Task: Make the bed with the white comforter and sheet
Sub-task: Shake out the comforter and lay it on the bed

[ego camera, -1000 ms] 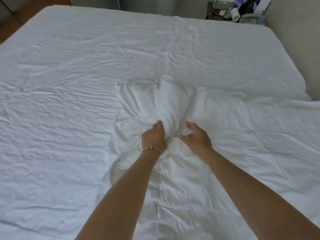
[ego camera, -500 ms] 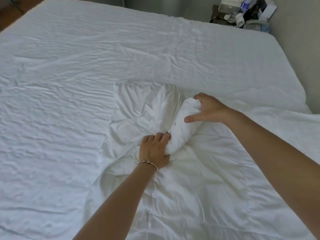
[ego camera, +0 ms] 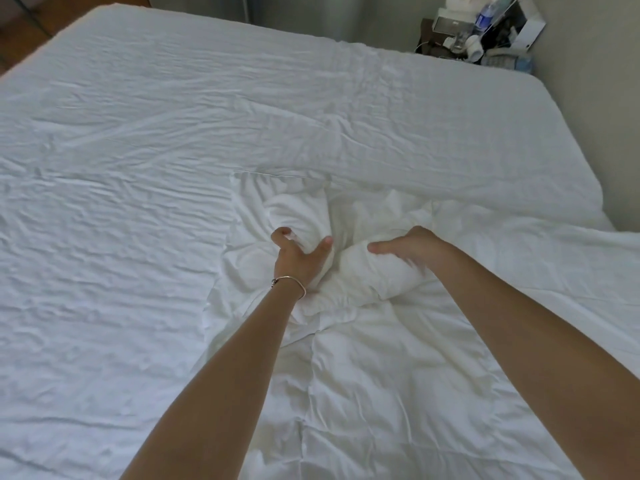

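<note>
A wrinkled white sheet covers the whole mattress. The white comforter lies bunched over the near right half of the bed, its far edge rolled into a thick wad near the middle. My left hand, with a thin bracelet on the wrist, grips a bunch of the comforter, thumb and fingers spread round it. My right hand grips the rolled wad just to the right, fingers curled over its top and slightly blurred.
A cluttered nightstand with a bottle, boxes and cables stands at the far right corner. A grey wall runs along the bed's right side. Wooden floor shows at the far left.
My left hand has shifted up to a fresh bunch of comforter. My right hand came nearer and lower, now gripping the rolled wad beside the left hand. The wad is more crumpled.
</note>
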The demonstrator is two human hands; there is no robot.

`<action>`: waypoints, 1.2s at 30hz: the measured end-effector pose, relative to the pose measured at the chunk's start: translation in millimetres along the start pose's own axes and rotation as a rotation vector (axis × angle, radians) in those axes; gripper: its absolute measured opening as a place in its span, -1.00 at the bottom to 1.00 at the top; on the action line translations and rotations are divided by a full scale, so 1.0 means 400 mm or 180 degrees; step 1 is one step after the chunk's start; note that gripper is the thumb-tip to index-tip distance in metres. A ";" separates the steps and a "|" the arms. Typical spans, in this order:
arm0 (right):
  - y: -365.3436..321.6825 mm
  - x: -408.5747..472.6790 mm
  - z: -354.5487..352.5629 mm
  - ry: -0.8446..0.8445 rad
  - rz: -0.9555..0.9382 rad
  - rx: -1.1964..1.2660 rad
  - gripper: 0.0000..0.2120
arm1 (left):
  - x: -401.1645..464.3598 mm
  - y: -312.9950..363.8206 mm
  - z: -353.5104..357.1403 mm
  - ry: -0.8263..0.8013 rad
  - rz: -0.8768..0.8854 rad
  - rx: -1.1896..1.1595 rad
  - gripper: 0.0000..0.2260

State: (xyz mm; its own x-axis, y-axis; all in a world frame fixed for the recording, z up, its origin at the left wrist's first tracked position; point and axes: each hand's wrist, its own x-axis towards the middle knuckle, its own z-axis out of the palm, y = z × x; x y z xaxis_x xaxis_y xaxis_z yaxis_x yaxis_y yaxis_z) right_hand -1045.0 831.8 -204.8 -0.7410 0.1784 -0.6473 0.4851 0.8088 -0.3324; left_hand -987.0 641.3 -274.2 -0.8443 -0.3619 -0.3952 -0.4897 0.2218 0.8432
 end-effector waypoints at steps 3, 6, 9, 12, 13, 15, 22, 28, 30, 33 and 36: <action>0.008 -0.027 -0.010 -0.0220 0.0118 -0.0320 -0.18 | -0.003 0.019 -0.016 -0.0023 0.0028 0.0142 -0.11; 0.029 -0.048 -0.011 0.0147 -0.0476 -0.0777 -0.36 | -0.002 0.043 -0.027 -0.0023 0.0171 0.0552 -0.33; 0.069 -0.061 -0.003 0.1177 -0.1835 -0.1600 -0.61 | -0.019 0.074 -0.037 -0.0015 0.0433 0.0464 -0.84; 0.129 -0.067 -0.007 0.1931 -0.2870 -0.1217 -0.57 | -0.026 0.108 -0.049 -0.0032 0.0696 0.0212 -0.87; 0.149 -0.074 -0.015 0.2236 -0.3050 -0.1055 -0.57 | -0.025 0.120 -0.055 -0.0008 0.0730 0.0221 -0.91; 0.171 -0.103 -0.039 0.2710 -0.3385 -0.0927 -0.63 | -0.028 0.141 -0.067 -0.0025 0.0748 0.0267 -0.89; 0.084 -0.210 -0.152 0.1760 -0.1968 -0.2554 -0.75 | -0.084 0.158 -0.034 -0.1321 0.0743 -0.0125 -0.40; 0.069 -0.212 -0.217 -0.0420 -0.2128 -0.0745 -0.71 | -0.077 0.155 -0.031 -0.0303 0.0699 0.0261 -0.88; 0.073 -0.216 -0.239 -0.0475 -0.2214 -0.0283 -0.72 | -0.077 0.169 -0.044 -0.0375 0.0650 -0.0014 -0.88; 0.040 -0.219 -0.248 0.0472 -0.2250 0.0728 -0.71 | -0.135 0.186 -0.056 -0.1009 0.0784 -0.0289 -0.89; -0.020 -0.215 -0.212 0.1480 -0.1937 0.0422 -0.70 | -0.184 0.174 -0.056 -0.1585 0.0590 -0.0934 -0.81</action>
State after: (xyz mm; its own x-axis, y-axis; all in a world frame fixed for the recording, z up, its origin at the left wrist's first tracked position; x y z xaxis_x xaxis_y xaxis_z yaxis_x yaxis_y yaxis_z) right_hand -1024.5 857.6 -88.5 -0.9992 -0.0352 0.0198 -0.0398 0.7712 -0.6353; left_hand -953.9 663.2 -178.3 -0.9448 0.1418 -0.2955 -0.3042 -0.0438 0.9516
